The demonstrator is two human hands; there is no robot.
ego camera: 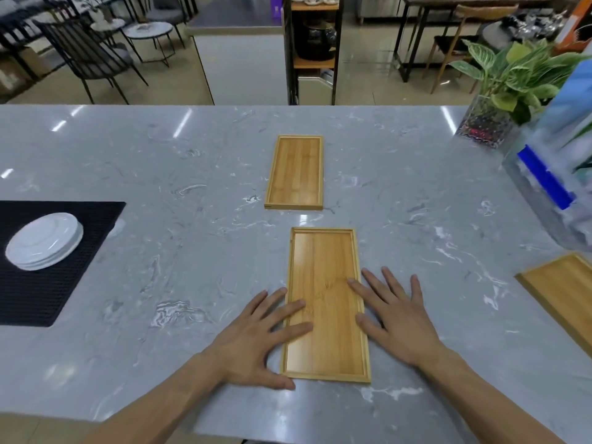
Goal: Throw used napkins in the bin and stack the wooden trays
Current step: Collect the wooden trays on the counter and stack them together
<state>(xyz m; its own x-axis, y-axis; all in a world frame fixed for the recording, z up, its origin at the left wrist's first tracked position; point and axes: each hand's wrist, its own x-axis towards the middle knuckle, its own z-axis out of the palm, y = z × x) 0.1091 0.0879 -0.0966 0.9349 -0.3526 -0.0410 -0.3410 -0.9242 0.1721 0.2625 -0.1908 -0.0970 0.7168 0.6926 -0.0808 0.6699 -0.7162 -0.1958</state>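
- Now both hands, left hand (253,341) and right hand (395,318), lie flat, fingers (296,328) spread, gripping nothing, flanking the near tray (326,347), probably to steady it.
- Far tray (295,171) sits apart on the counter (160,251), unstacked.

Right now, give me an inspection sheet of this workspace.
Surface: grey marble table, glossy, no spills seen.
Job's things: near tray empty, looks like two stacked; far tray empty, apart; third tray at right edge, cut off. No napkins or bin seen.
Clutter: stack of white plates on black mat; potted plant; blurred blue-and-clear object.
Hands: left hand and right hand flat, fingers spread, flanking the near tray, holding nothing.
Cables: nothing seen.
Surroundings: chairs, tables, shelf unit behind.
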